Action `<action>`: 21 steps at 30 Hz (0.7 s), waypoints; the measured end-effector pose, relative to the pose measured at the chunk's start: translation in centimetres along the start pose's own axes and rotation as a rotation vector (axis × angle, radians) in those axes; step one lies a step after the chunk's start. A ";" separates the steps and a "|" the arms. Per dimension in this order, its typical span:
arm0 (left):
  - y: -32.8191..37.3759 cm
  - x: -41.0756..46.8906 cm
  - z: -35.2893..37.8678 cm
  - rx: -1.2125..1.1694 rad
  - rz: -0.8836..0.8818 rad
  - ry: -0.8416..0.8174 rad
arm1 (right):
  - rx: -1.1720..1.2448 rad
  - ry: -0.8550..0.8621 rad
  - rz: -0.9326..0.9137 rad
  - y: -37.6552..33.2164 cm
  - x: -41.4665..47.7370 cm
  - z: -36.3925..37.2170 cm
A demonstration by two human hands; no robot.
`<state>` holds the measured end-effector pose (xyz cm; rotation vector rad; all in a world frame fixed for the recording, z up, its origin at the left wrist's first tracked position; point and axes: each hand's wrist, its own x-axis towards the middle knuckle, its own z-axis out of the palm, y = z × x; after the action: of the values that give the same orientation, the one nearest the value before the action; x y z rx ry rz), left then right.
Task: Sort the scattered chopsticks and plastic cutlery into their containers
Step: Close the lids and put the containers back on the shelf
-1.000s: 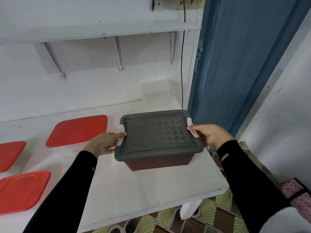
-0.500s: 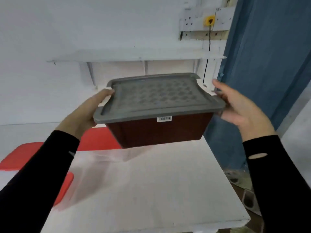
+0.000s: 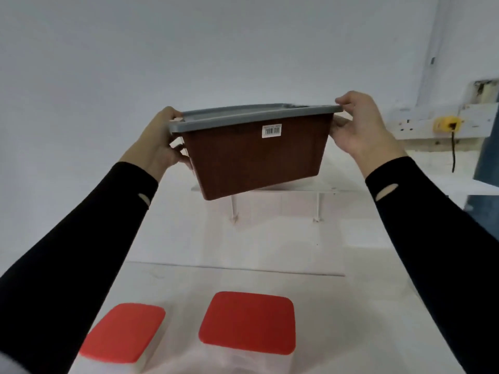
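A dark red plastic box [image 3: 253,160] with a grey lid [image 3: 243,118] and a barcode sticker hangs in the air, above the white table [image 3: 337,306] and in front of the wall shelf [image 3: 405,184]. My left hand [image 3: 158,141] grips its left end under the lid rim. On the other end, my right hand [image 3: 359,125] grips the right rim, fingers curled over the lid's edge. Its contents are hidden. No chopsticks or cutlery are in view.
Two clear containers with red lids [image 3: 247,322] [image 3: 122,332] stand on the table near me. A wall socket strip with a yellow plug [image 3: 448,125] and a black cable sits at the right. A blue door [image 3: 488,163] edges the far right.
Both hands have lifted the box from the table up to shelf height and carried it left. My view has turned up and left, bringing the red-lidded containers below the box.
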<state>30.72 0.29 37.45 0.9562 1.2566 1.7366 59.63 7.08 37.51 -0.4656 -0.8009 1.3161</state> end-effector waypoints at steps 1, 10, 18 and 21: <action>-0.1 1.3 -0.3 -0.031 -0.004 0.020 | 0.003 -0.009 -0.003 1.4 1.3 1.2; -2.7 8.2 -2.4 -0.082 -0.061 0.049 | -0.651 -0.052 -0.041 11.6 1.6 6.4; -7.9 11.2 -6.5 -0.003 -0.024 -0.074 | -1.231 -0.168 -0.296 21.5 -4.8 8.0; -8.7 10.1 -7.5 0.057 0.077 -0.106 | -1.208 -0.213 -0.276 20.0 -3.3 6.8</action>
<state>21.09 8.39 28.60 1.1283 1.2201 1.6929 41.07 7.34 26.85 -1.1091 -1.7516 0.4999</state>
